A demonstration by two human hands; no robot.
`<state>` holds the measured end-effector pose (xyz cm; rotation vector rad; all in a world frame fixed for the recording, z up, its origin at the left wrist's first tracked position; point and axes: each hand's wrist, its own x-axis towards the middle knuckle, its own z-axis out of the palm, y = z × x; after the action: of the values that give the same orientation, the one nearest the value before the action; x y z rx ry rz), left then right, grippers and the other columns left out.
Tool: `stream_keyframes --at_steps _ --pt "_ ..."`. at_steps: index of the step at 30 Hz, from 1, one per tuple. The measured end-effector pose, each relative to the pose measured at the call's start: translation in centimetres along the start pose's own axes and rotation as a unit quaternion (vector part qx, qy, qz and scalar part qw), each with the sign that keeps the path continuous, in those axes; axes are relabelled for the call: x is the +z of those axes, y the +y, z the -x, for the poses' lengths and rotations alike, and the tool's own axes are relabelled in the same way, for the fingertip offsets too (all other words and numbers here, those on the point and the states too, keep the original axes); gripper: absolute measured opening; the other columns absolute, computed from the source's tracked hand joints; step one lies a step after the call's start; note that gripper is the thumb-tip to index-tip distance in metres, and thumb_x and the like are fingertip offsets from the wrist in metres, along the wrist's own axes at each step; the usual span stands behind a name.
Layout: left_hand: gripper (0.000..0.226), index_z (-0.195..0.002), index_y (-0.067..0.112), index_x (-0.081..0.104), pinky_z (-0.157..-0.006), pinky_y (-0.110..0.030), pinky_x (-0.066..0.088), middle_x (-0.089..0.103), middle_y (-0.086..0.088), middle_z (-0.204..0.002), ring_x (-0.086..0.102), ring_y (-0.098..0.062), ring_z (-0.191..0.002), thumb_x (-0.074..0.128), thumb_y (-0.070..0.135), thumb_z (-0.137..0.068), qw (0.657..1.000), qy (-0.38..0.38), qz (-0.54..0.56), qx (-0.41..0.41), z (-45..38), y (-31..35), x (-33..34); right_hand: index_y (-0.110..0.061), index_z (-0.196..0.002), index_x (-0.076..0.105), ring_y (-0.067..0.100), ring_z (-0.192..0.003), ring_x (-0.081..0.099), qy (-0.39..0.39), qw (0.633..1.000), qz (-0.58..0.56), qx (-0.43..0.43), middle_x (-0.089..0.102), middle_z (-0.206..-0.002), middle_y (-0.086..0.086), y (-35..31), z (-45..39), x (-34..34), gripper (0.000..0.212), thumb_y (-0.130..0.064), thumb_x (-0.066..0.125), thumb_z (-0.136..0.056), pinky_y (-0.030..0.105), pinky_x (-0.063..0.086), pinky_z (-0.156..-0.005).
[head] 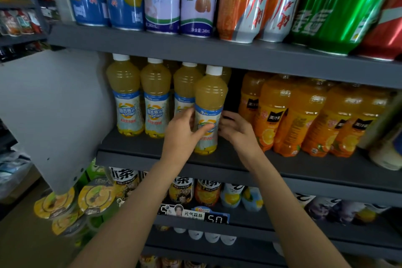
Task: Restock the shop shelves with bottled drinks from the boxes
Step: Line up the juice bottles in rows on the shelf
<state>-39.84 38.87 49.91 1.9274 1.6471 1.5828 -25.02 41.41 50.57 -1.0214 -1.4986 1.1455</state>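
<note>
Bottle [208, 111] of pale yellow juice, white-capped, upright at the middle shelf's [217, 165] front edge. Left hand [182, 131] wraps its label; right hand [233, 127] rests loosely curled just beside it — contact unclear. Full, it likely feels heavy and smooth — best held around the labelled waist.

Both arms reach forward; left grip [183, 131] curled, right grip [236, 128] loosely bent.

We see a bottle [208, 113] upright at the front of the middle shelf [217, 172], a row of bottles [150, 98] to its left, more bottles [304, 119] right, cans [195, 0] on the shelf above.
</note>
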Motion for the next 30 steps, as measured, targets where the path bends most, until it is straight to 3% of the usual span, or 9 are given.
stream_keyframes --at_steps 1,3,5,7,11,16,20,26,30 --pt "0.049 -0.116 0.008 0.058 -0.084 -0.036 0.053 0.066 -0.007 -0.107 0.063 -0.017 -0.098 0.070 0.037 -0.078 1.000 0.001 -0.004 0.003 -0.2 0.1 0.5 -0.006 -0.130 0.043 0.017 -0.112 0.056 -0.042 0.999 -0.010 0.000 0.059 -0.117 0.008 -0.3 0.4 -0.3 0.046 0.009 0.049 -0.087 0.024 0.050 -0.090" --pt "0.051 -0.119 0.007 0.056 -0.087 -0.039 0.051 0.065 -0.009 -0.110 0.062 -0.019 -0.102 0.070 0.035 -0.079 1.000 0.002 -0.013 0.000 -0.5 0.6 1.4 -0.010 -0.133 0.040 0.008 -0.106 0.056 -0.076 0.993 0.084 -0.025 0.057 -0.117 -0.002 -0.6 0.6 -0.2 0.056 0.001 0.063 -0.083 0.017 0.048 -0.088" --pt "0.053 -0.123 0.008 0.053 -0.090 -0.036 0.050 0.063 -0.008 -0.115 0.060 -0.018 -0.106 0.070 0.032 -0.079 1.000 0.012 -0.008 -0.005 -0.1 0.7 1.7 -0.012 -0.131 0.044 0.010 -0.104 0.057 -0.022 0.976 0.209 -0.055 0.059 -0.117 -0.001 -0.5 0.3 0.4 0.059 -0.013 0.072 -0.079 0.018 0.046 -0.085" --pt "0.053 -0.127 0.009 0.050 -0.090 -0.029 0.048 0.058 -0.007 -0.118 0.057 -0.016 -0.107 0.067 0.030 -0.082 0.999 0.047 -0.006 -0.014 1.1 0.3 1.3 -0.008 -0.126 0.049 0.016 -0.107 0.057 0.037 0.965 0.253 -0.063 0.061 -0.119 0.006 -0.3 -0.1 0.9 0.054 -0.018 0.073 -0.079 0.020 0.045 -0.083" --pt "0.049 -0.129 0.004 0.045 -0.093 -0.032 0.044 0.052 -0.013 -0.123 0.051 -0.023 -0.114 0.062 0.022 -0.087 0.988 0.117 -0.081 -0.060 2.3 -1.2 -0.3 -0.003 -0.119 0.051 0.021 -0.106 0.059 0.083 0.960 0.261 -0.050 0.062 -0.117 0.011 -0.5 -0.9 1.7 0.049 -0.016 0.074 -0.078 0.023 0.045 -0.080" --pt "0.064 -0.139 -0.001 0.031 -0.100 -0.036 0.039 0.045 -0.019 -0.135 0.043 -0.030 -0.126 0.062 0.021 -0.087 0.983 0.063 -0.156 -0.067 0.7 -0.8 0.4 -0.003 -0.119 0.050 0.021 -0.104 0.060 0.107 0.959 0.262 -0.032 0.062 -0.115 0.012 -0.7 -1.2 2.3 0.048 -0.015 0.073 -0.078 0.025 0.047 -0.081" --pt "0.073 -0.143 0.001 0.019 -0.092 -0.039 0.044 0.045 -0.018 -0.134 0.046 -0.032 -0.122 0.059 0.029 -0.089 0.967 0.042 -0.205 -0.145 -0.5 -0.2 1.4 -0.003 -0.120 0.049 0.023 -0.106 0.059 0.126 0.957 0.262 -0.024 0.062 -0.116 0.012 -0.5 -1.2 2.6 0.048 -0.016 0.072 -0.079 0.026 0.046 -0.080" --pt "0.068 -0.138 0.001 0.027 -0.088 -0.037 0.045 0.046 -0.018 -0.128 0.048 -0.031 -0.119 0.062 0.030 -0.087 0.962 0.043 -0.228 -0.144 -0.6 -0.4 1.3 -0.004 -0.127 0.042 0.026 -0.121 0.051 0.146 0.949 0.281 -0.010 0.053 -0.129 0.014 1.4 -0.4 3.9 0.058 -0.009 0.072 -0.078 0.036 0.046 -0.097" --pt "0.068 -0.138 0.001 0.029 -0.089 -0.037 0.046 0.047 -0.019 -0.127 0.048 -0.032 -0.119 0.063 0.029 -0.086 0.965 0.046 -0.219 -0.135 -0.3 -0.6 1.2 -0.003 -0.123 0.044 0.026 -0.119 0.052 0.160 0.945 0.286 -0.013 0.054 -0.126 0.014 1.5 -0.2 4.1 0.053 -0.008 0.071 -0.078 0.036 0.047 -0.096"
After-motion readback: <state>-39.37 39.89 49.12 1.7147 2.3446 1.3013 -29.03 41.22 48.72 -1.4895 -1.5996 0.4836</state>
